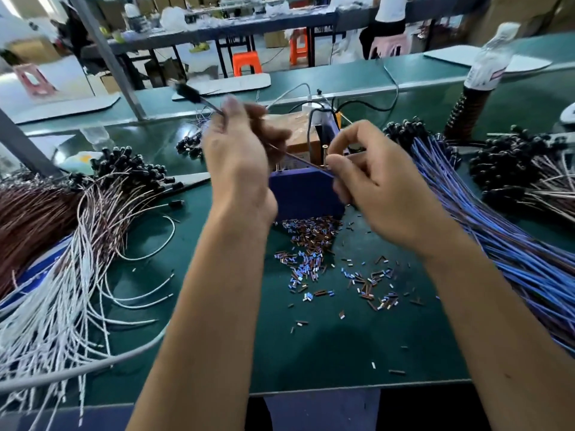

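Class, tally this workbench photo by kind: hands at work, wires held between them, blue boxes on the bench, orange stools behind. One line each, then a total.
hands: 2, the left hand and the right hand
wire held between them: 1
blue box: 1
orange stools: 2
total: 6

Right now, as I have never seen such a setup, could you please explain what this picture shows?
This is one view from a camera on a person's head, looking down at two bare hands. The left hand grips a thin wire; the right hand pinches its other end in its fingers over a small blue box, probably a wire stripper. On the green mat lie short cut bits before the box, white and brown wires at the left, blue wires at the right.
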Available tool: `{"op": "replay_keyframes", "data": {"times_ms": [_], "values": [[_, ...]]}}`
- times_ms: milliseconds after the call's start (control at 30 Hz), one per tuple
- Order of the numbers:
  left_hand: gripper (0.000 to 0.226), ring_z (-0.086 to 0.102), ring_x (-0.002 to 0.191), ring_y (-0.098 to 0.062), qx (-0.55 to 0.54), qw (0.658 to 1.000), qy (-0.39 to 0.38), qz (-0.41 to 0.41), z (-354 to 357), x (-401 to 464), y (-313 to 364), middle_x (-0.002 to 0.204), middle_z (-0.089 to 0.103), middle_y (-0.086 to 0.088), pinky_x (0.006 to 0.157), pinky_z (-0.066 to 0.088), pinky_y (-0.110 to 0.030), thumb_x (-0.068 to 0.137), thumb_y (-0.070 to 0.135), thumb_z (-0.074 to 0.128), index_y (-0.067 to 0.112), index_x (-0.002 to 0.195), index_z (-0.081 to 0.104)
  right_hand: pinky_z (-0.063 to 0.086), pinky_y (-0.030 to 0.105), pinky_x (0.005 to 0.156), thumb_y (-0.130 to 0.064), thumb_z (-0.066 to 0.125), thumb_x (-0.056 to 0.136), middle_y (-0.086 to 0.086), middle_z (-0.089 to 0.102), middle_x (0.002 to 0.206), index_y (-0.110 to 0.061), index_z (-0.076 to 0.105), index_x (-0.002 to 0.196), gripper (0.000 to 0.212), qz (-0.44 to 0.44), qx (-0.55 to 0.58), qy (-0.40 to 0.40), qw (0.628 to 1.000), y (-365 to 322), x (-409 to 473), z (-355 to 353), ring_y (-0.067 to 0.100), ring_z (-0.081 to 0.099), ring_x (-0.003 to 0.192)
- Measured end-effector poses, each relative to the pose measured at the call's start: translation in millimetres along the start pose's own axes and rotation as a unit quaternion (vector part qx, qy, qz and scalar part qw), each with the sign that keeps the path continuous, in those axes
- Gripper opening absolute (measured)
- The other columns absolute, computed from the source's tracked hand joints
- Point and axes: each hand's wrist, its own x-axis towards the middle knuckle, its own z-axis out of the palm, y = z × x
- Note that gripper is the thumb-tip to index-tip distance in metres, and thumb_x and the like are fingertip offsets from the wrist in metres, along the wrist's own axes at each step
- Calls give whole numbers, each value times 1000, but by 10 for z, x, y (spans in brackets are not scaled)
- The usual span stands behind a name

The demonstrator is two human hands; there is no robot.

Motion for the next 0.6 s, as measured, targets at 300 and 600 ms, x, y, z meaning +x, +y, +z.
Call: {"op": "replay_keyframes", "data": {"times_ms": [300,600], "values": [[35,37,51,-4,267,891,-154,335,-138,86,-131,58,46,17,48,33,-24,110,26,37,10,95,66,32,30,48,-44,61,104,-10,47,51,-15,64,75,41,-18,-162,86,983,781,-205,10,10,43,45],[44,67,98,-33,543,728,-334,251,-193,-183,-1027,112,74,1,79,53,-48,109,40,43,26,151,44,36,7,58,-27,64,98,-14,61,68,-9,73,88,22,9,-123,93,988,948,-278,176,1,52,56]]}}
